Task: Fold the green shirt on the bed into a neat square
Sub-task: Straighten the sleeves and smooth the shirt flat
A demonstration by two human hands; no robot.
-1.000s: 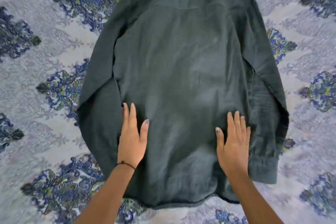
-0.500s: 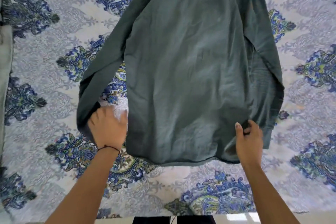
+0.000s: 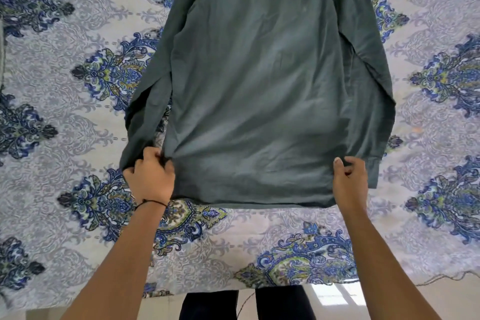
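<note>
The left hand (image 3: 150,175) is closed in a fist on the green shirt (image 3: 259,91), pinching a bunch of fabric at the shirt's near left corner, where the body meets the end of the left sleeve (image 3: 145,104). A thin dark cord (image 3: 150,202) circles that wrist. The right hand (image 3: 349,182) grips the shirt's near right corner, thumb on top of the cloth and fingers curled under the side edge, just beside the cuff of the right sleeve (image 3: 374,78). The two hands are well apart, one at each lower corner of the shirt, and the fabric between them is pulled fairly taut, with creases fanning out from the left grip.

The shirt lies back side up on the bed (image 3: 52,138), its hem nearest the person and its shoulders running out of view at the far edge. Both sleeves lie along the shirt's sides; a narrow gap beside the left sleeve shows the bedcover beneath. The cover is pale with blue and green floral medallions. Nearer than the shirt's hem, past the bed's edge, the person's dark trouser legs (image 3: 207,305) stand on a light floor (image 3: 389,299)
</note>
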